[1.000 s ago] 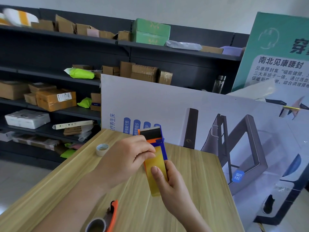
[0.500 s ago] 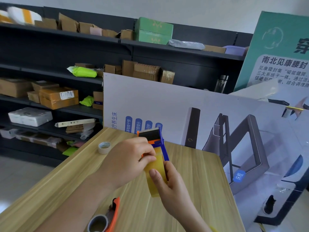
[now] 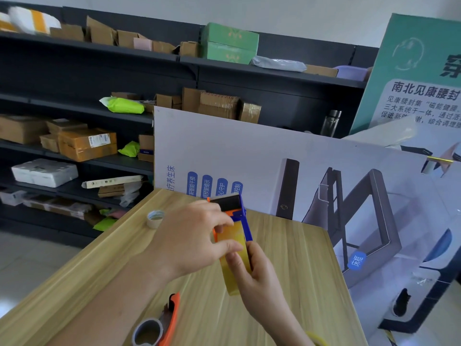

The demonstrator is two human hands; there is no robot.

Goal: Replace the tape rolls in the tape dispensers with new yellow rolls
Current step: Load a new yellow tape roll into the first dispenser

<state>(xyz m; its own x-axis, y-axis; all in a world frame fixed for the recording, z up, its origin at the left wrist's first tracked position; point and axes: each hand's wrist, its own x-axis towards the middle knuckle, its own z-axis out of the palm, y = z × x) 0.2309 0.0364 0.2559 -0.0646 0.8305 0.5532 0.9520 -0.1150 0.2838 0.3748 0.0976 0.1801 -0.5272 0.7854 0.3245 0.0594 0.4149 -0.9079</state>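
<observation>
A blue and orange tape dispenser (image 3: 240, 216) with a yellow tape roll (image 3: 233, 248) in it is held above the wooden table (image 3: 299, 270). My left hand (image 3: 189, 240) pinches the yellow roll from the left, thumb and fingers on its face. From below, my right hand (image 3: 257, 275) grips the roll and the dispenser's blue side. A second dispenser, orange (image 3: 172, 318), lies at the near table edge with a grey roll core (image 3: 147, 333) in it.
A small, nearly used-up tape roll (image 3: 155, 219) stands on the table's far left. A large printed board (image 3: 324, 186) leans behind the table, another green one (image 3: 419, 71) at the right. Dark shelves (image 3: 74, 108) with cardboard boxes fill the left background.
My left hand's fingers have shifted a little lower on the yellow roll. The dispenser stays almost in place in both hands.
</observation>
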